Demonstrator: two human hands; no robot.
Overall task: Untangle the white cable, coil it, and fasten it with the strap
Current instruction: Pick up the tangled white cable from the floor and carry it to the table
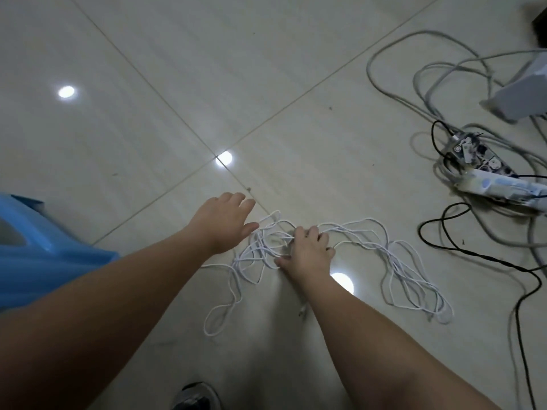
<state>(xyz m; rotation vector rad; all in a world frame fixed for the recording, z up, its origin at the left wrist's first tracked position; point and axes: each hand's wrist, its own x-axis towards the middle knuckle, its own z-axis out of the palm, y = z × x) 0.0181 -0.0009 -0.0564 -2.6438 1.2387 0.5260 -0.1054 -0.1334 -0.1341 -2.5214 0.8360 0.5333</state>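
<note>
The white cable (257, 250) sprawls on the floor (296, 128), its long axis running 9 to 3 o'clock. The right hand (307, 253) is nearer and curls into the central knot. The left hand (225, 223), fingers straight, hovers at the knot's 10 o'clock.

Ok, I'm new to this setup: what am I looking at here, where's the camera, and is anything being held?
No machine here: these are a person's two bare arms, in one picture from a head-worn camera looking down. The white cable lies tangled on the tiled floor. The right hand curls its fingers round strands in the middle; the left hand is open at the tangle's left edge, holding nothing. At right lie power strips; at left, something of blue plastic. No strap shows.
</note>
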